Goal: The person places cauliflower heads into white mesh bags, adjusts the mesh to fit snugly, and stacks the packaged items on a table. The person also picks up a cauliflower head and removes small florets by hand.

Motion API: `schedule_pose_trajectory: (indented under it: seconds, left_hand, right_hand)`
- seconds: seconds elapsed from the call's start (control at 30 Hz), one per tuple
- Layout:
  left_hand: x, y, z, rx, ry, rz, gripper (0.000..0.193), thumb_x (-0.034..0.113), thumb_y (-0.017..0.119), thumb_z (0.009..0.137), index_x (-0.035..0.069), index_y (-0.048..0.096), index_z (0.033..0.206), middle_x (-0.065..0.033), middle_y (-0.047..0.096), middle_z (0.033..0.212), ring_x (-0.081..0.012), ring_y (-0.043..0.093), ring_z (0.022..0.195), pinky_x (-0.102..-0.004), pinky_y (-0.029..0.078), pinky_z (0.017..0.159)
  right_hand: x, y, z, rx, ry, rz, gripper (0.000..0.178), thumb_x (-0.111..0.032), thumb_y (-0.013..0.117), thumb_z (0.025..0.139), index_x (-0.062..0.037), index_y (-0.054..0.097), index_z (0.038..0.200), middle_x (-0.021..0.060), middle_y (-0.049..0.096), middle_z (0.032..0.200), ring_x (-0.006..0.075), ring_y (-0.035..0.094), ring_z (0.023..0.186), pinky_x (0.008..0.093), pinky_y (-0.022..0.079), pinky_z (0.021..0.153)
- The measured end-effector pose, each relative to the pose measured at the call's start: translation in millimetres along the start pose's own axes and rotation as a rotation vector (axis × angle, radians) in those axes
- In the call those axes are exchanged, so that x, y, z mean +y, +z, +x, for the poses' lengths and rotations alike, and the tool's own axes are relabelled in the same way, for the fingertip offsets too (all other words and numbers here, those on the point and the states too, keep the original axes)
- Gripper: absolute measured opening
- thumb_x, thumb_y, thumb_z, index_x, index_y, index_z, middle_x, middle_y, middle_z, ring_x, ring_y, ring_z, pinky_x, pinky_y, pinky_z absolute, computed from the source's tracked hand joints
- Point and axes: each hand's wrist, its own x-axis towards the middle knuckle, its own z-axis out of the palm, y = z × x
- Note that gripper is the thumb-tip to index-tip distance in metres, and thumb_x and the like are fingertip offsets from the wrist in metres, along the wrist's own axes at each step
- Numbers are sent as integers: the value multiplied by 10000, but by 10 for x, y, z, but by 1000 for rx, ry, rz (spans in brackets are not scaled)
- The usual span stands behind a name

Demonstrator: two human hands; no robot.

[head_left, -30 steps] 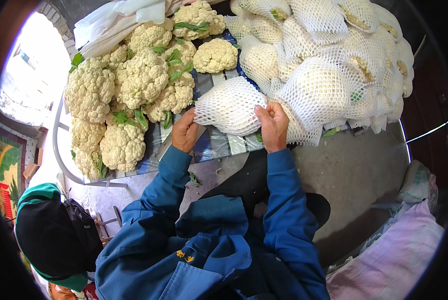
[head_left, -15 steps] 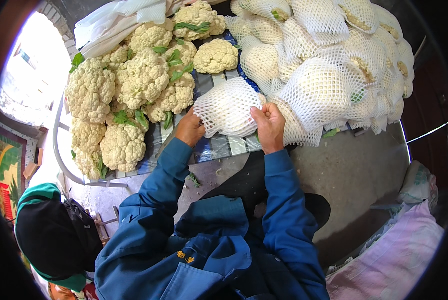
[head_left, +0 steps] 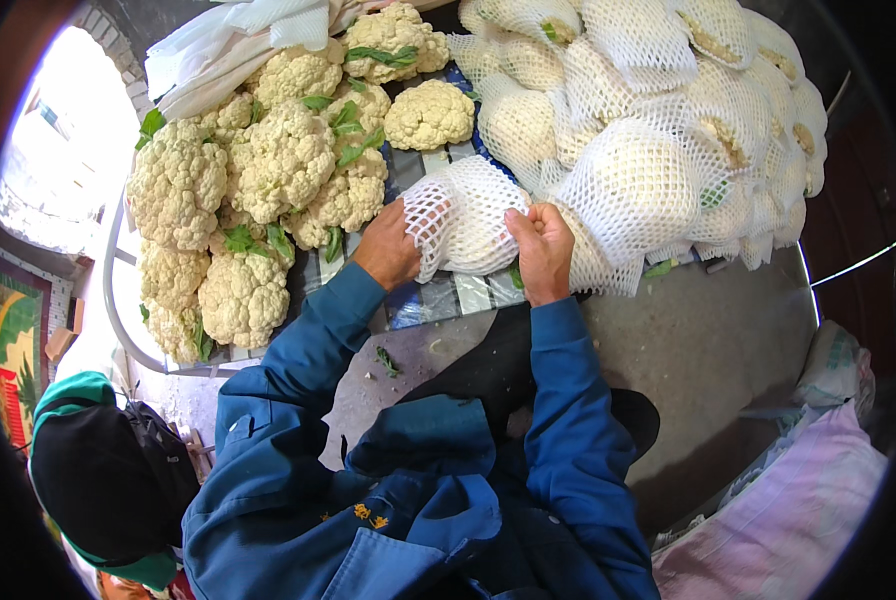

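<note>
A white foam net sleeve (head_left: pixel 475 214) bulges over the table's near edge, rounded as if around a cauliflower, though the mesh hides what is inside. My left hand (head_left: pixel 392 247) reaches into the sleeve's left end; the fingers lie under the mesh and their grip is hidden. At the right end, my right hand (head_left: pixel 543 250) is closed, pinching the net's edge between thumb and fingers. Bare cauliflowers (head_left: pixel 280 162) with bits of green leaf are piled to the left. One lone cauliflower (head_left: pixel 429 114) sits just beyond the sleeve.
Net-wrapped cauliflowers (head_left: pixel 636 185) are heaped on the right of the table. White netting (head_left: pixel 238 60) lies at the back left. A curved metal rail (head_left: pixel 114 285) edges the table's left side. A black and green item (head_left: pixel 103 480) stands lower left, a pinkish sack (head_left: pixel 788 510) lower right.
My left hand has moved slightly up and right, its fingers going from the sleeve's edge to under the mesh. The right hand stays at its end, nearly still.
</note>
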Motion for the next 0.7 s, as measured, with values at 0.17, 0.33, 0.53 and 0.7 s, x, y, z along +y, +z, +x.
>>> schedule_pose_trajectory:
  seconds: [0.17, 0.33, 0.53, 0.7]
  left_hand:
    - [26, 6, 83, -87, 43, 29, 549, 97, 707, 791, 28, 595, 1324, -190, 617, 1334, -381, 588, 1235, -459, 464, 1066]
    - [-87, 89, 113, -107, 30, -45, 546, 81, 689, 787, 22, 581, 1318, -190, 594, 1364, -385, 553, 1286, -485, 422, 1107]
    - [-110, 150, 108, -100, 61, 19, 602, 87, 695, 770, 21, 558, 1352, -194, 588, 1372, -388, 552, 1293, -487, 411, 1118]
    - [-100, 134, 150, -72, 10, -29, 568, 85, 690, 756, 20, 597, 1313, -192, 625, 1322, -379, 585, 1252, -459, 451, 1085]
  right_hand:
    - [-27, 33, 13, 19, -14, -4, 195, -90, 710, 922, -30, 542, 842, 1, 618, 741, 33, 511, 651, 215, 406, 572]
    - [92, 3, 45, 0, 3, 44, 204, -86, 711, 921, -39, 534, 831, -19, 590, 722, 24, 479, 632, 209, 380, 551]
    - [45, 55, -3, -2, -11, 15, 202, -66, 719, 911, -33, 535, 833, -14, 589, 710, 29, 497, 633, 206, 408, 557]
    - [-10, 52, -60, -29, -22, -51, 212, -79, 773, 875, -33, 567, 887, -23, 610, 766, 14, 495, 674, 190, 397, 590]
